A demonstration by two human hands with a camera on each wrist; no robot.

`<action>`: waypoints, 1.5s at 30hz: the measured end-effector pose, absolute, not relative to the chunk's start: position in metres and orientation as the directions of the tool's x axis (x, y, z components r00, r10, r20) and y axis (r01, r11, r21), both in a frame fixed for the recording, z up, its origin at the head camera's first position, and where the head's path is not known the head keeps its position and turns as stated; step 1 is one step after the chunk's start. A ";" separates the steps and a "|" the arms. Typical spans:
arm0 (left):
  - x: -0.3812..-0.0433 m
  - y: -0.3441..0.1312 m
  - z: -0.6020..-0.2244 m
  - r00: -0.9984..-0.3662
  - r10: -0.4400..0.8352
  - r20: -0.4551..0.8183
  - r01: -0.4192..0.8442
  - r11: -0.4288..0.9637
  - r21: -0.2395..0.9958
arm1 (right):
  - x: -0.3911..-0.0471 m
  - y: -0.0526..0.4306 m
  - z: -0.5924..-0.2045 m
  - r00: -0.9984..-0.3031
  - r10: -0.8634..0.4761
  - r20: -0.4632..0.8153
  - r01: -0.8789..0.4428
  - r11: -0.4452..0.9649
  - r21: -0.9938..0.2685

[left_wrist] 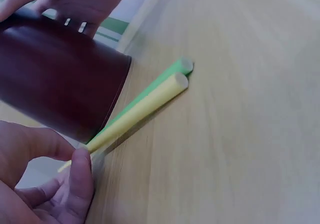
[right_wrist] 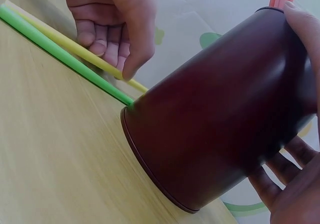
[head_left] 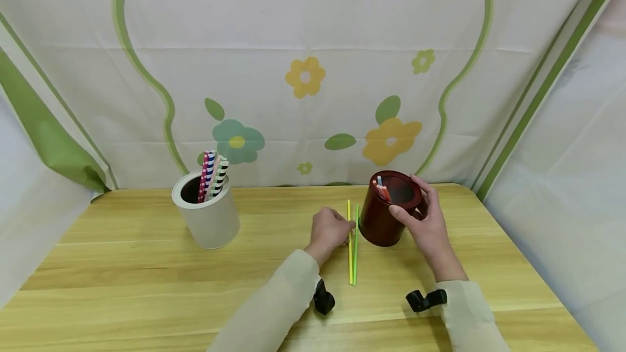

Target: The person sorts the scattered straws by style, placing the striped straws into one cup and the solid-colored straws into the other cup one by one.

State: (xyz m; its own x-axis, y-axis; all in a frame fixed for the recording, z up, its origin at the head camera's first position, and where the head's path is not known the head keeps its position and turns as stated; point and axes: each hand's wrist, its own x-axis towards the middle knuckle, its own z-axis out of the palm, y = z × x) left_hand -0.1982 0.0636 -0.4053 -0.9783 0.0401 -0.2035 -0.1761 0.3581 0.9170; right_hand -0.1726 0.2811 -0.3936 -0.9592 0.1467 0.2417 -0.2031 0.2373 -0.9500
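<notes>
On the wooden table, a yellow straw (head_left: pixel 350 265) and a green straw (head_left: pixel 356 249) lie side by side, their near ends close together. My left hand (head_left: pixel 330 231) pinches the yellow straw between thumb and fingers; in the left wrist view its thumb and fingertip meet at the straw (left_wrist: pixel 145 108). The green straw (right_wrist: pixel 60 51) lies beside it, touched by no finger that I can see. My right hand (head_left: pixel 430 221) grips a dark red cylindrical container (head_left: pixel 381 221) round its right side, thumb near the rim. Several orange-pink and blue straws (head_left: pixel 381 189) stand inside that upright container.
To the left stands a white cylindrical container (head_left: pixel 210 224) holding several patterned straws (head_left: pixel 212 175), striped and dotted. Behind the table (head_left: pixel 122 287) hangs a white curtain (head_left: pixel 244 69) with flowers and green bands. Each wrist carries a black camera mount (head_left: pixel 324 299).
</notes>
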 end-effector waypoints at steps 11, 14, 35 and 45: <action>-0.198 0.045 -0.414 -0.961 0.158 -0.226 -0.224 0.033 0.974 | -0.172 0.281 -0.394 -0.958 0.152 0.245 -0.205 0.243 -0.948; -0.199 0.040 -0.414 -0.957 0.187 -0.221 -0.231 -0.031 0.972 | -0.172 0.281 -0.394 -0.957 0.151 0.246 -0.206 0.241 -0.948; -0.202 0.016 -0.405 -0.945 0.174 -0.278 -0.301 -0.125 0.945 | -0.174 0.283 -0.397 -0.959 0.150 0.242 -0.195 0.272 -0.942; -0.206 0.013 -0.384 -0.982 0.026 -0.188 -0.189 -0.214 0.958 | -0.174 0.283 -0.397 -0.959 0.144 0.245 -0.204 0.254 -0.945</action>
State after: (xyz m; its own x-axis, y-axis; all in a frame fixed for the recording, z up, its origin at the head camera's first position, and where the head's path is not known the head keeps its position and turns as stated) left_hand -0.2061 0.0135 -0.3840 -0.9818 0.0263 -0.1882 -0.1894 -0.2135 0.9584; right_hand -0.1739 0.2828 -0.3971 -0.9586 0.1444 0.2455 -0.2038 0.2543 -0.9454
